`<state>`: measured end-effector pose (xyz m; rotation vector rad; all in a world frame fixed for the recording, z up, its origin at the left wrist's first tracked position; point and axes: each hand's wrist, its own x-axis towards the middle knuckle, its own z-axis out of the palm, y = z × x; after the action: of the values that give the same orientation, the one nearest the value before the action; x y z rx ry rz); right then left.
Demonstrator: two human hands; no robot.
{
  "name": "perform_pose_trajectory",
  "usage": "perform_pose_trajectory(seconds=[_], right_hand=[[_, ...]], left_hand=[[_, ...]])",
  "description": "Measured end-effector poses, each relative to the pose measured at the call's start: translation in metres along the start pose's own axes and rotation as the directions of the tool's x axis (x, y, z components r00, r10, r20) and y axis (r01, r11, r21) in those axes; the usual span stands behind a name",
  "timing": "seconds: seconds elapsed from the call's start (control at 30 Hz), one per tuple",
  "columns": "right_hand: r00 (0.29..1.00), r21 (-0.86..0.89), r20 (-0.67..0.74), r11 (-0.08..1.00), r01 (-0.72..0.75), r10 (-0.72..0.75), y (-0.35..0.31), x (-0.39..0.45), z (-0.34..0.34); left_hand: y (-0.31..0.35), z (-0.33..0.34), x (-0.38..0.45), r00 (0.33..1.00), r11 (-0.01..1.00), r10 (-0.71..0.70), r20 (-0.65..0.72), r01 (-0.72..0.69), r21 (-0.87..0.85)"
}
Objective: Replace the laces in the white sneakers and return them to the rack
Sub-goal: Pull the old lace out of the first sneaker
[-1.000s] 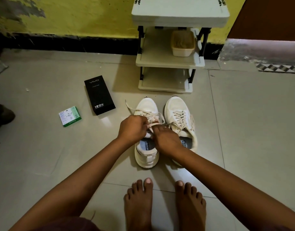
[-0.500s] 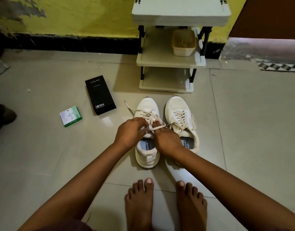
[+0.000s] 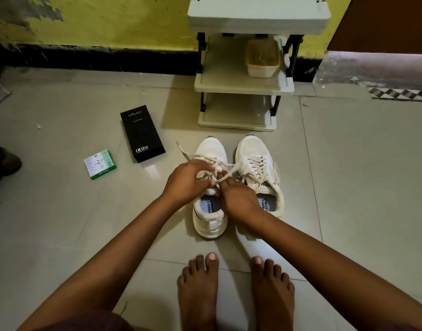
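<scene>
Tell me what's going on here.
A person crouches barefoot on the tiled floor, working on the left sneaker of a white pair. Both hands, left hand and right hand, pinch its lace over the tongue; one loose end trails off to the left. The right sneaker sits beside it, already laced. Both shoes are on the floor in front of the rack, which holds only a small tub. A black box and a green box lie to the left.

Dim indoor light, soft glare on floor tiles, shadow beneath rack, wide-angle bowing at edges, slight softness throughout
</scene>
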<state>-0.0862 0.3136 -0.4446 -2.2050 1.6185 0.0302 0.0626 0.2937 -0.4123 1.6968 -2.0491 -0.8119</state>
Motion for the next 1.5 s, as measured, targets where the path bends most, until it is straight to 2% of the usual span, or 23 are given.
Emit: perform_pose_trajectory(seconds=[0.03, 0.07, 0.17, 0.2, 0.23, 0.27, 0.3, 0.33, 0.37, 0.4, 0.47, 0.5, 0.53, 0.6, 0.63, 0.7, 0.87, 1.0, 1.13, 1.5], right_hand=[[1.000, -0.001, 0.007, 1.000, -0.001, 0.001, 0.000, 0.000, 0.000], [1.000, -0.002, 0.013, 1.000, -0.003, 0.003, 0.000, 0.000, -0.001], [1.000, -0.004, 0.001, 1.000, -0.004, 0.004, -0.001, 0.000, -0.001], [1.000, -0.005, -0.003, 1.000, -0.004, 0.004, -0.001, -0.001, -0.001], [1.000, -0.003, -0.007, 1.000, -0.004, 0.004, 0.000, -0.001, -0.001], [1.000, -0.003, -0.008, 1.000, -0.003, 0.003, 0.000, -0.001, -0.001], [1.000, -0.002, -0.006, 1.000, -0.001, 0.001, 0.001, -0.001, 0.000], [1.000, -0.001, -0.001, 1.000, 0.001, -0.001, 0.001, -0.001, 0.000], [1.000, 0.000, -0.002, 1.000, 0.003, -0.003, 0.002, 0.000, 0.000], [1.000, -0.003, -0.006, 1.000, 0.005, -0.005, 0.002, 0.001, 0.001], [1.000, -0.009, -0.009, 1.000, 0.007, -0.007, 0.001, 0.001, 0.001], [1.000, -0.011, -0.006, 1.000, 0.008, -0.008, 0.001, 0.001, 0.001], [1.000, -0.011, -0.005, 1.000, 0.011, -0.011, 0.002, 0.001, 0.001], [1.000, 0.007, -0.004, 1.000, 0.006, -0.006, 0.002, 0.000, 0.001], [1.000, 0.018, -0.003, 1.000, 0.000, 0.000, 0.002, 0.000, 0.002], [1.000, 0.036, 0.000, 0.999, -0.010, 0.010, 0.002, 0.000, 0.002], [0.999, 0.053, -0.034, 0.999, -0.006, 0.008, 0.001, 0.000, 0.002], [1.000, 0.032, -0.012, 0.999, -0.018, 0.019, 0.002, 0.001, 0.004], [1.000, 0.025, -0.010, 1.000, -0.018, 0.018, 0.001, 0.001, 0.004], [1.000, 0.029, -0.006, 0.999, -0.025, 0.025, 0.003, 0.001, 0.007]], left_hand=[[-0.003, 0.004, -0.003, 1.000, 0.986, 0.013, 0.027, -0.017, 0.167], [-0.003, 0.007, -0.006, 1.000, 0.965, 0.018, 0.014, -0.021, 0.262], [-0.001, 0.013, -0.006, 0.993, 0.932, 0.081, -0.080, -0.047, 0.359], [-0.001, 0.014, -0.004, 0.993, 0.942, 0.079, -0.084, -0.047, 0.333], [-0.001, 0.013, -0.001, 0.996, 0.975, 0.044, -0.082, -0.025, 0.222], [0.002, 0.009, 0.002, 0.998, 0.999, -0.021, -0.052, 0.022, 0.024], [0.006, 0.005, 0.002, 0.997, 0.973, -0.074, 0.007, 0.073, -0.218], [0.010, 0.001, 0.001, 0.994, 0.893, -0.095, 0.057, 0.110, -0.437], [0.015, -0.002, 0.000, 0.994, 0.818, -0.081, 0.078, 0.111, -0.565], [0.017, -0.004, -0.001, 0.994, 0.774, -0.069, 0.079, 0.103, -0.624], [0.015, -0.006, -0.003, 0.994, 0.754, -0.092, 0.053, 0.105, -0.649], [0.012, -0.007, -0.002, 0.994, 0.791, -0.105, 0.022, 0.097, -0.605], [0.006, -0.007, -0.001, 0.995, 0.867, -0.095, -0.002, 0.082, -0.492], [-0.003, -0.003, 0.000, 0.999, 0.997, -0.015, 0.036, 0.018, -0.079], [-0.005, 0.001, -0.001, 0.998, 0.995, 0.001, 0.069, -0.008, 0.102], [-0.002, 0.006, -0.006, 0.999, 0.969, -0.024, 0.042, 0.013, 0.247], [0.003, 0.014, -0.006, 0.994, 0.965, -0.020, -0.105, 0.047, 0.257], [-0.002, 0.020, -0.017, 0.957, 0.968, -0.194, -0.213, 0.222, 0.114], [-0.003, 0.029, -0.021, 0.940, 0.962, -0.266, -0.215, 0.271, -0.004], [-0.004, 0.029, -0.017, 0.955, 0.972, -0.217, -0.202, 0.230, 0.042]])
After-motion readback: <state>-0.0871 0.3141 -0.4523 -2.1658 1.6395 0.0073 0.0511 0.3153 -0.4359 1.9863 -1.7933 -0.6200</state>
